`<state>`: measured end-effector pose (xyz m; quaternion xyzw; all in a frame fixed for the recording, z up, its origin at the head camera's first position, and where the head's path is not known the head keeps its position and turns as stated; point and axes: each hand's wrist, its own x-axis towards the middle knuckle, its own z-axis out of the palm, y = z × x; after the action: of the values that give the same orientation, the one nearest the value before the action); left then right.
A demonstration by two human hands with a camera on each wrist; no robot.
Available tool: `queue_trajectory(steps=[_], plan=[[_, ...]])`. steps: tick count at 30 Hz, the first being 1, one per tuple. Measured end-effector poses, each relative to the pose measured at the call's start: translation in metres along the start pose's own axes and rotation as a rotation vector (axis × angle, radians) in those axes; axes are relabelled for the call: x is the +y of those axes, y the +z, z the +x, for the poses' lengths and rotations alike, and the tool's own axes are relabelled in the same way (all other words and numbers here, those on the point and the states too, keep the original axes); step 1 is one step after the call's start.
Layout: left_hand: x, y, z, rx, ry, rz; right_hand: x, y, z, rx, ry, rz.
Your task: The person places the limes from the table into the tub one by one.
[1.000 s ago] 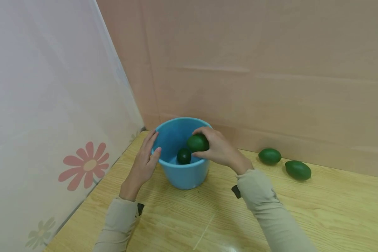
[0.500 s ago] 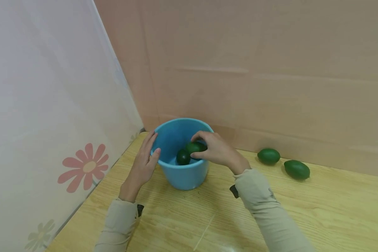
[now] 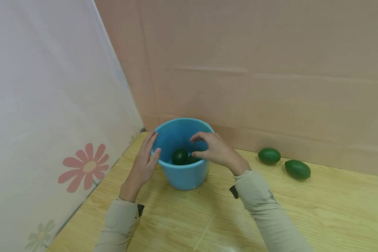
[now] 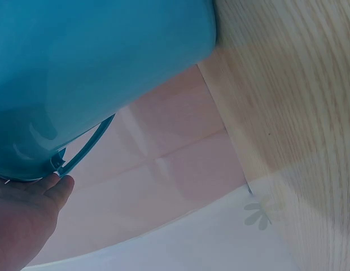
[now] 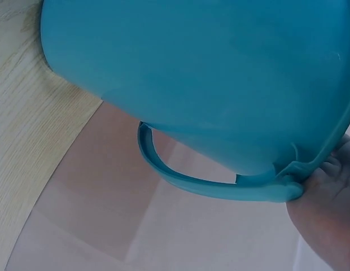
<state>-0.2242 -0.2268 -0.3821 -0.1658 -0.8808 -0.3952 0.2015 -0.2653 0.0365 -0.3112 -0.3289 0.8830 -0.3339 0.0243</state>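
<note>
Head view: two green lime-shaped fruits [image 3: 180,156] lie inside the blue bucket [image 3: 186,177]. The right hand [image 3: 215,149], thumb and fingers parted wide, is over the opening; the left hand [image 3: 142,162], fingers extended, touches the rim [image 3: 184,166]. A third fruit [image 3: 269,156] and fourth fruit [image 3: 297,170] lie rightward on the wood-grain surface [image 3: 327,206].

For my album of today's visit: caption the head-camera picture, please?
Left hand touching a blue bucket, right hand at its opening: two green fruits inside, two more on the wood-grain table.
</note>
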Motion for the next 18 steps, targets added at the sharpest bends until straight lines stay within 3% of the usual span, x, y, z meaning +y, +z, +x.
queue_trajectory(steps=[11, 18], plan=[[0.0018, -0.0009, 0.0000, 0.000, -0.002, -0.013, 0.0007, 0.0031, -0.0040, 0.052, -0.009, 0.052], [0.0002, -0.0002, 0.0013, -0.001, 0.007, -0.010, 0.0047, 0.0089, -0.0069, 0.147, -0.072, 0.081]])
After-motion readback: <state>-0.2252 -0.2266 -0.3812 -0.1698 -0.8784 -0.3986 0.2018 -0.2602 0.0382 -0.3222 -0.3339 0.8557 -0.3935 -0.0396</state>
